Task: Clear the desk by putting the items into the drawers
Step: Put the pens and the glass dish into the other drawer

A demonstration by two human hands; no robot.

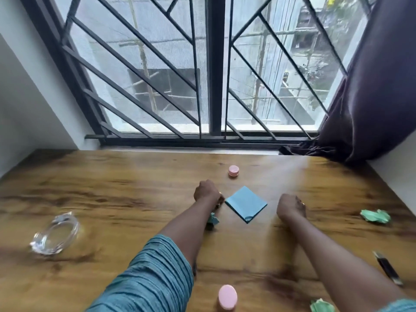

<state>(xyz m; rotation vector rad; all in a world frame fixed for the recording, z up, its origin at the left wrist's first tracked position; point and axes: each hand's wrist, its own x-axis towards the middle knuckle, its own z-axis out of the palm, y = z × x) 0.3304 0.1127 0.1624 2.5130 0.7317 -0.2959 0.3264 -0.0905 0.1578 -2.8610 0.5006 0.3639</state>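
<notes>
A blue square paper pad (246, 203) lies in the middle of the wooden desk (126, 190). My left hand (207, 191) is curled at the pad's left corner, its fingers closed on something small that I cannot make out. A teal object (212, 220) lies half hidden beside my left forearm. My right hand (290, 207) rests as a loose fist to the right of the pad, apart from it. A small pink jar (233, 171) stands beyond the pad. A pink-capped bottle (227, 298) stands at the near edge.
A coiled clear cable (56, 236) lies at the left. Crumpled green paper (375, 216) sits at the right, another green piece (321, 306) at the near edge. A dark pen-like tool (387, 267) lies at the far right. A barred window and a purple curtain (371, 97) stand behind the desk.
</notes>
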